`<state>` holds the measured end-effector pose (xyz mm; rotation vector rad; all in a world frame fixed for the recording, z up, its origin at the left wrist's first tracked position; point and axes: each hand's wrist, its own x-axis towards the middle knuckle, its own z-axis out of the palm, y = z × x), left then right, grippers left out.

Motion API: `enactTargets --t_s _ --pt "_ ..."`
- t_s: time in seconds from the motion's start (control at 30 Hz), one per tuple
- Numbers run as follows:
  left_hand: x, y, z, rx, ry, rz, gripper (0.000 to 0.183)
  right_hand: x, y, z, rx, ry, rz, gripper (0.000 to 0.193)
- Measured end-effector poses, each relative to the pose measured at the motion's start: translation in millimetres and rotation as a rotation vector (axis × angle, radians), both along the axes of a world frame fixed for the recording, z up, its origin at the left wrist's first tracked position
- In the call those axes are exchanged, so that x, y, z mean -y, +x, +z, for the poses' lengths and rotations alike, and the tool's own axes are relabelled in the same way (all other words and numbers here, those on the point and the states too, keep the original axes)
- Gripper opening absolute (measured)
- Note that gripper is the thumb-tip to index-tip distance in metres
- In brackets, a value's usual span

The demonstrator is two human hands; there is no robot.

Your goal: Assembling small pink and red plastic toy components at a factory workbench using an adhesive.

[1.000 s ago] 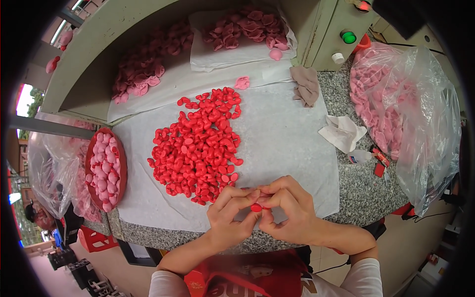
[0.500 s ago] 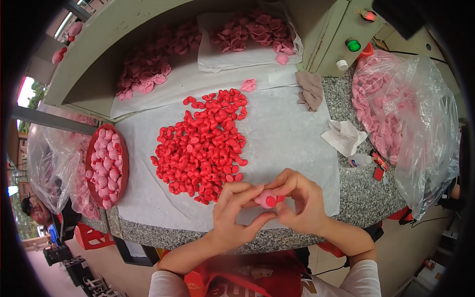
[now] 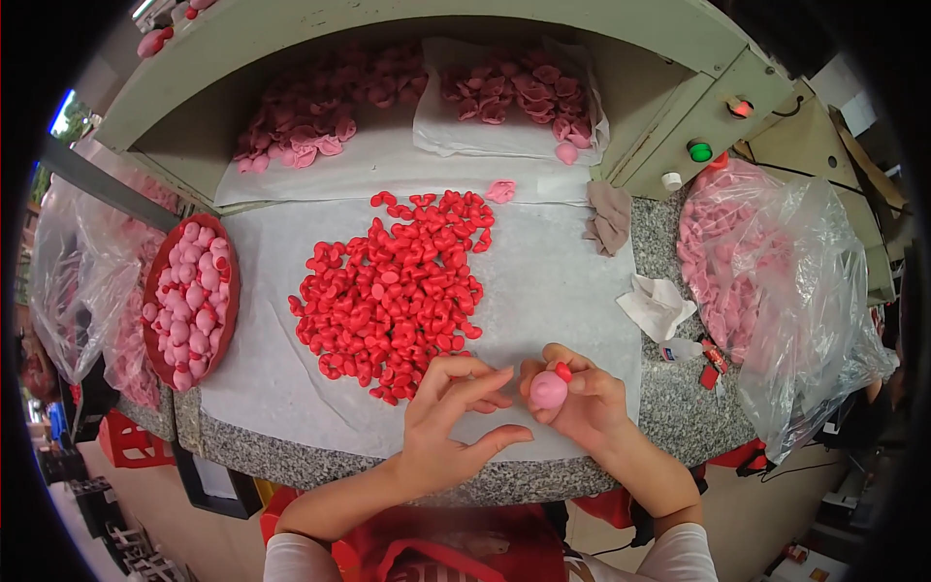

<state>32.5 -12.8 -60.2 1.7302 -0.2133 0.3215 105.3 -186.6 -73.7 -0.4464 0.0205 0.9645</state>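
Observation:
My right hand [image 3: 603, 412] pinches a rounded pink piece with a small red part [image 3: 549, 390], held above the near edge of the white sheet. Just to its left, my left hand [image 3: 441, 432] has its fingers and thumb spread, with nothing in them. Beyond my left hand lies a large heap of small, curved, glossy red pieces [image 3: 398, 291]. At the left, a shallow red basket [image 3: 233, 308] is full of rounded pink pieces with red parts on them.
A white sheet [image 3: 562, 291] covers much of the speckled stone worktop [image 3: 320, 468]. Soft pink pieces [image 3: 310, 136] lie under the hood at the back. Plastic bags of pink pieces [image 3: 722, 252] stand at both sides. A grey-brown cloth [image 3: 609, 218] and white cloth [image 3: 657, 306] lie at right.
My left hand has let go of the pink piece and drawn away from it. The right hand has turned the piece, so its round pink side shows. The whole view has shifted slightly.

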Motion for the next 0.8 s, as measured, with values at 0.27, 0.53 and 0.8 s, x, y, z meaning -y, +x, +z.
enactTargets --t_s 0.27,0.53,0.8 --pt "-4 0 -1 -0.032 -0.107 0.048 0.048 9 20 9 -0.110 0.416 -0.083 0.023" --pt "-6 1 1 0.026 -0.139 0.116 0.039 13 27 11 -0.011 0.424 -0.181 0.020" --pt "-10 -2 3 0.045 -0.126 0.089 0.038 9 24 6 0.061 0.368 -0.163 0.022"
